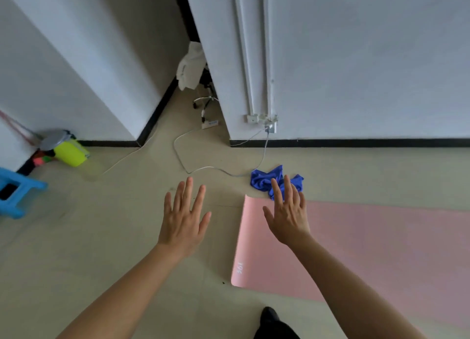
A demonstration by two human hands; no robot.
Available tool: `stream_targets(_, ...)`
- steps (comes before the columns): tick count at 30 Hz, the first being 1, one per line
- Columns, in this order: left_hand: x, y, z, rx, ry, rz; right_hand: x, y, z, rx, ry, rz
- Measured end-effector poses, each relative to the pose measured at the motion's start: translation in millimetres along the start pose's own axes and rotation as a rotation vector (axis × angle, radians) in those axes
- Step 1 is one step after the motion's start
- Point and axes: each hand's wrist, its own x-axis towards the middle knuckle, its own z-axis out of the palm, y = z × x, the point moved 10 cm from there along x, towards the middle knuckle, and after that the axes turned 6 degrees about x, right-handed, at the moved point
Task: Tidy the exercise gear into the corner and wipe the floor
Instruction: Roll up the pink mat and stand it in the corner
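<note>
Both empty: left hand [183,221]; right hand [288,217].

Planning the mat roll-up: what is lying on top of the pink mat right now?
Nothing rests on the pink mat where it shows. The right hand hovers over its near corner; the blue cloth lies on the floor just beyond it. The mat's right end runs out of frame.

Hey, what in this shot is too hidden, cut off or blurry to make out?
Head view only:
- Pink mat: right end cut off by the frame edge.
- Blue cloth: partly covered by the right hand.
- Gear pile in the left corner: blurred, items unclear beyond a yellow-green one.
- Blue stool: cut off at the left edge.
- Mat logo: too small to read.
</note>
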Motion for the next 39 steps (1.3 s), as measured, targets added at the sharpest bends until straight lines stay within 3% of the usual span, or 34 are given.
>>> stream_targets(6,73,1,40,-0.011,-0.067,0.193,2,24,27,0.007,0.032,0.206)
stream_targets(9,108,21,72,-0.011,-0.084,0.335,-13,52,41,0.001,0.079,0.394)
stream_targets(17,165,70,216,-0.088,-0.198,0.630,-56,72,133,-0.046,0.099,0.761)
stream_targets(23,172,84,391,-0.138,-0.258,0.674,-61,80,315,0.038,-0.092,0.779)
stream_targets(33,155,109,778,-0.114,-0.384,0.572,-56,115,700,0.329,-0.286,0.683)
stream_targets(36,171,119,846,-0.242,-0.303,0.498,-43,110,790,0.419,-0.359,0.573)
stream_targets(39,197,133,874,-0.482,-0.145,0.430,-27,112,836,0.450,-0.285,0.536)
